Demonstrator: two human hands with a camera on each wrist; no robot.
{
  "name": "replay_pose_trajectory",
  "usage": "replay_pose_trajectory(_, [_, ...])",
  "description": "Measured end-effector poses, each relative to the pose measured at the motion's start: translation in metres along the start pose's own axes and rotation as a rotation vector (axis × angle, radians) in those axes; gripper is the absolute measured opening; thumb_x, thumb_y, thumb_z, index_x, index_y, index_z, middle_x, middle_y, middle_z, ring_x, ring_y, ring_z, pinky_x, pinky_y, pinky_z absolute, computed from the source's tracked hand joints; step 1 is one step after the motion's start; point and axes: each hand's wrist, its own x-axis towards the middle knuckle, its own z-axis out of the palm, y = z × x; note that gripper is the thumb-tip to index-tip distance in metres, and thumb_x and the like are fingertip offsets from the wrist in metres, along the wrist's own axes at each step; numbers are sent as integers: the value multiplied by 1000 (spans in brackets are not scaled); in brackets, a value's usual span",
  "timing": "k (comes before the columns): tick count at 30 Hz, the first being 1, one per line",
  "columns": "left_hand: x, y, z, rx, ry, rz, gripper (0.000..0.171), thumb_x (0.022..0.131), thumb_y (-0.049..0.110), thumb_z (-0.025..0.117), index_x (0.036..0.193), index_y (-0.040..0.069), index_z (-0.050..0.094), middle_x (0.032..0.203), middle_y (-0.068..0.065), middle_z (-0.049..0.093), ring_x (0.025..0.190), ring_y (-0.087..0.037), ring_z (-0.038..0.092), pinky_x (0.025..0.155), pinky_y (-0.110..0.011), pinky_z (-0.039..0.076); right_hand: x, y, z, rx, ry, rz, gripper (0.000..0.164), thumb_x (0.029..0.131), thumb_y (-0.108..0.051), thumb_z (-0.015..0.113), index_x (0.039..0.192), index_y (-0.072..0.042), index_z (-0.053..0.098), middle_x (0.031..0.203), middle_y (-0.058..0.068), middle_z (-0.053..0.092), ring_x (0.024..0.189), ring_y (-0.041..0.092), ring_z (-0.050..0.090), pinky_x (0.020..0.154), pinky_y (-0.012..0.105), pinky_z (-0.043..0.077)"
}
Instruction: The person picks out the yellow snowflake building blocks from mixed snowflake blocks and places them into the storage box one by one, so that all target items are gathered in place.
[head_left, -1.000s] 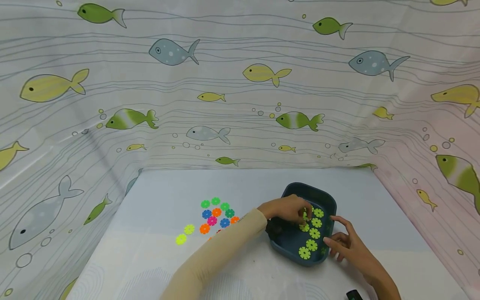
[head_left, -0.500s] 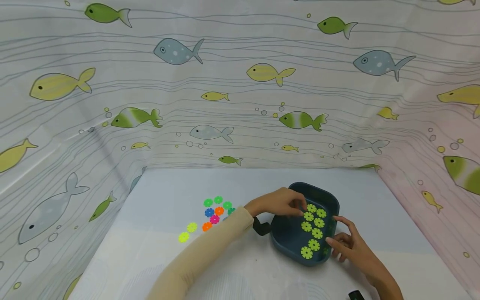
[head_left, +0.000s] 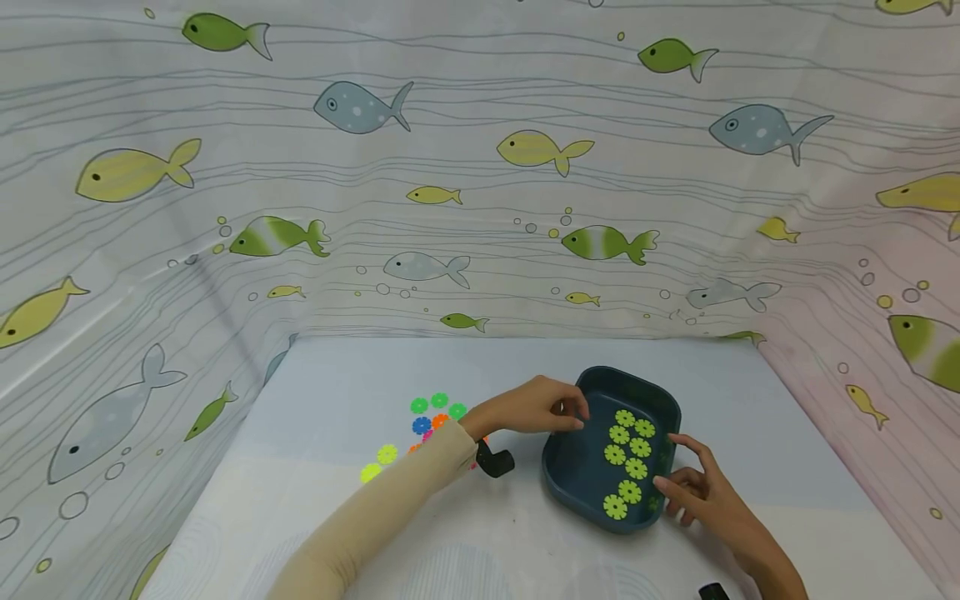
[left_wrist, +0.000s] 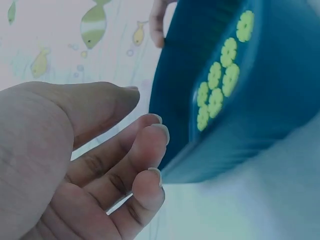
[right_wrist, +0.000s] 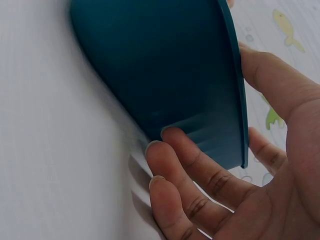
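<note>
A dark blue tray [head_left: 570,475] stands on the table's right side, with several yellow-green notched plastic discs [head_left: 636,468] lying flat in its right half. My left hand [head_left: 536,407] hovers at the tray's left rim, fingers loosely bent and apart from the thumb. Nothing sits between those fingertips [left_wrist: 152,137] in the left wrist view. On the opposite side my right hand [head_left: 701,492] holds the tray wall, thumb [right_wrist: 260,70] at the rim and several fingers against the outside.
Left of the tray lies a loose group of coloured discs [head_left: 422,426], partly hidden by my left sleeve [head_left: 390,500]. Two yellow discs [head_left: 387,454] lie beside that group. A fish-patterned sheet [head_left: 480,208] encloses the white table [head_left: 525,550] at the back and sides.
My left hand has drawn back leftward from among the discs inside the tray to its left rim, leaving a disc there. The right hand has stayed at the tray's right wall.
</note>
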Motion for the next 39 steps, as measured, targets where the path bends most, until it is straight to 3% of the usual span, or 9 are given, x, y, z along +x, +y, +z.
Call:
replay_pose_trajectory(13, [-43, -10, -17, -51, 78, -68, 18, 102, 17, 66, 116, 7, 70, 93, 7, 68, 71, -12, 65, 67, -26, 57, -1, 1, 1, -2, 4, 7, 84, 100, -28, 70, 160, -29, 12, 99, 15, 65, 80, 30, 65, 64, 39, 55])
replay_pose_trajectory(21, [-63, -21, -17, -42, 91, -134, 13, 102, 22, 67, 114, 16, 71, 95, 10, 68, 75, -11, 64, 68, -26, 57, 0, 3, 0, -5, 7, 12, 84, 100, -28, 70, 160, -30, 11, 99, 15, 65, 79, 30, 65, 64, 39, 55])
replay_pose_trajectory(28, [-80, -30, -17, -20, 117, -154, 21, 102, 20, 66, 117, 7, 71, 97, 11, 68, 77, -12, 65, 71, -27, 56, 0, 2, 2, -8, 8, 12, 84, 100, -29, 70, 160, -29, 11, 99, 15, 65, 79, 30, 65, 64, 38, 55])
replay_pose_trajectory(39, [-114, -54, -22, -15, 153, -234, 21, 102, 22, 65, 117, 9, 71, 97, 11, 67, 75, -13, 64, 68, -29, 55, -1, 2, 1, -5, 4, 1, 84, 100, -29, 70, 160, -29, 10, 99, 15, 65, 79, 30, 65, 64, 38, 55])
